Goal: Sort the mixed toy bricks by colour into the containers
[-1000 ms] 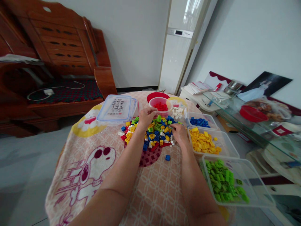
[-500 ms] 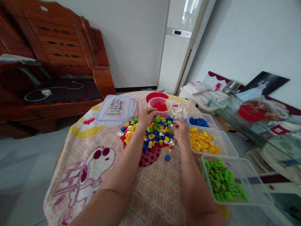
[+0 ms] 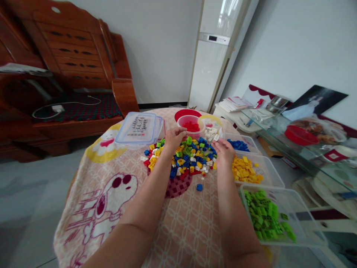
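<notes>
A mixed heap of toy bricks (image 3: 192, 156) in blue, yellow, green, white and red lies on the table. My left hand (image 3: 174, 138) is over the heap's far left part, fingers drawn together beside the near rim of the clear round tub (image 3: 202, 133) that holds red bricks (image 3: 192, 126). Whatever those fingers hold is too small to make out. At the heap's right side, my right hand (image 3: 224, 152) pinches a white toy brick (image 3: 216, 137) at its fingertips, close to a small pile of white bricks (image 3: 209, 132).
Clear boxes on the right hold blue bricks (image 3: 238, 145), yellow bricks (image 3: 245, 170) and green bricks (image 3: 264, 216). Stacked lids (image 3: 136, 128) lie at the back left. One loose blue brick (image 3: 199, 187) sits nearer me. A glass shelf (image 3: 301, 149) stands beyond the boxes.
My right hand has moved right and slightly away from me, from the heap's edge toward the white pile, carrying the white brick. My left hand has stayed nearly in place.
</notes>
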`<state>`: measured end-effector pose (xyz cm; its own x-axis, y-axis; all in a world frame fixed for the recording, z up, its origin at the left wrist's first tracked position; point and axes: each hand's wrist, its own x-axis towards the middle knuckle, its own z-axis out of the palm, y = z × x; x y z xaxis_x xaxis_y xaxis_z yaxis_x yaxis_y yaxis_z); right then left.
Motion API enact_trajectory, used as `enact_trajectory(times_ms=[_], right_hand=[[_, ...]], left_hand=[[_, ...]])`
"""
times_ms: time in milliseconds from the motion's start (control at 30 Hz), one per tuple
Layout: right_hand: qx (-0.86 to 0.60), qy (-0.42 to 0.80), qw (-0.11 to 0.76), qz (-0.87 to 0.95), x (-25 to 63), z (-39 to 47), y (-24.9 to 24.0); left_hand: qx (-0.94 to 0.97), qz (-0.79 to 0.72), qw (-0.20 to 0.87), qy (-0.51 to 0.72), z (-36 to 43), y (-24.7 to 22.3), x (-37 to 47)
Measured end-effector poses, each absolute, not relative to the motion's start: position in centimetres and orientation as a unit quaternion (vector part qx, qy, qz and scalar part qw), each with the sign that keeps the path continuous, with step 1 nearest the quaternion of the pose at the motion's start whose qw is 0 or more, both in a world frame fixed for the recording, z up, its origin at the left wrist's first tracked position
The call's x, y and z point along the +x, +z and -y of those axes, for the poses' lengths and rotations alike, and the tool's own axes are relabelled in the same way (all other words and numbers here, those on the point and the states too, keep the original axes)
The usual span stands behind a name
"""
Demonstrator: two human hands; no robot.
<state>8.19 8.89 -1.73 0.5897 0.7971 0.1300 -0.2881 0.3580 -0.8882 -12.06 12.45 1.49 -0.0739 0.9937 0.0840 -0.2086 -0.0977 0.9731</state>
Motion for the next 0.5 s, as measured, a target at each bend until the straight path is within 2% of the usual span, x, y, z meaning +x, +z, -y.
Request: enact_trajectory(times_ms=[100, 200, 267, 367, 500], right_hand=[[-0.409, 0.368, 0.778, 0.304, 8.3, -8.9, -1.5], [-0.435, 0.358, 0.741, 0.367, 8.0, -8.3, -1.2], [-0.477, 0.348, 0.671, 0.448, 7.7, -7.6, -0.8], [-0.521, 0.339, 0.518, 0.587, 7.0, -6.6, 0.0], [-0.502, 0.264, 0.369, 0.736, 5.6, -5.8, 0.7]], left_hand=[[0.453, -0.437, 0.510, 0.586, -12.5, 1.4, -12.1], [0.455, -0.439, 0.506, 0.587, -12.5, 1.3, -12.1], [0.457, -0.436, 0.504, 0.590, -12.5, 1.2, -12.1], [0.459, -0.428, 0.506, 0.592, -12.6, 1.0, -12.1], [0.461, -0.425, 0.507, 0.591, -12.5, 1.0, -12.1]])
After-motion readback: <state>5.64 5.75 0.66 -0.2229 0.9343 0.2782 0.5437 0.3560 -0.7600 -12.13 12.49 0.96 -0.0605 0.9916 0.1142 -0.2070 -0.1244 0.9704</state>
